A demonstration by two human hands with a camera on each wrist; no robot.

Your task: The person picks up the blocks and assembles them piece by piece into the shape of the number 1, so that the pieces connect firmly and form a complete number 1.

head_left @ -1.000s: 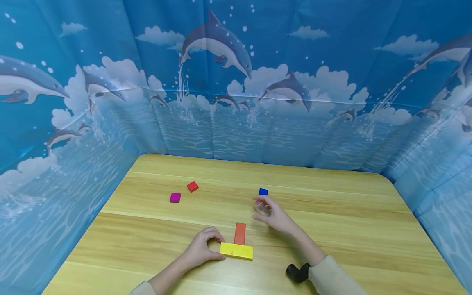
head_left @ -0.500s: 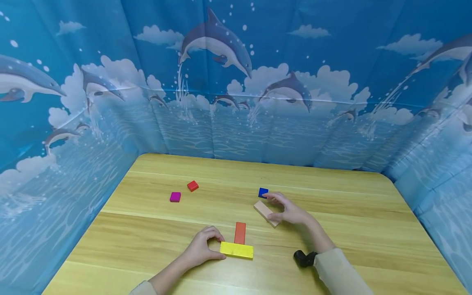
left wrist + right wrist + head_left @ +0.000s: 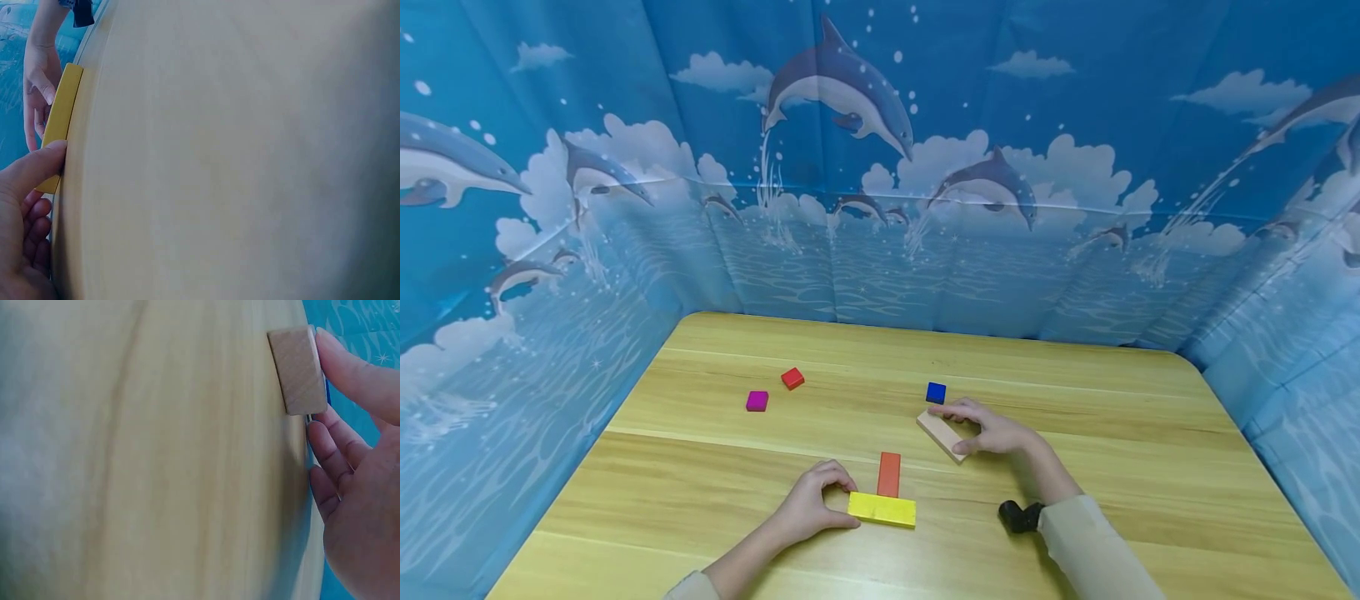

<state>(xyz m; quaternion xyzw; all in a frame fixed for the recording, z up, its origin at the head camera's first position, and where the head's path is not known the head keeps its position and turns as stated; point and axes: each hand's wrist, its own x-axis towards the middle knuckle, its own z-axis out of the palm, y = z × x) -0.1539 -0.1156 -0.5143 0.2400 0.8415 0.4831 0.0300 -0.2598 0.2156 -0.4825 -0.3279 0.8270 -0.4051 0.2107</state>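
Observation:
My left hand pinches the left end of a yellow block, its thumb pressed along the near side in the left wrist view. An orange-red block lies flat behind the yellow one, pointing away, with its near end at the yellow block's far side. At the right, my right hand holds a plain wooden block that lies at a slant on the table. Its thumb is at one edge of the wooden block, and the fingers reach round the far end. A small blue block sits just beyond.
At the back left of the wood-grain table lie a small red block and a small magenta block. A black device sits at the right wrist. A dolphin-print curtain stands behind the table.
The right hand has moved right and back from over the wooden block, uncovering it, and its fingers have now come down onto it. The left hand and yellow block have stayed put.

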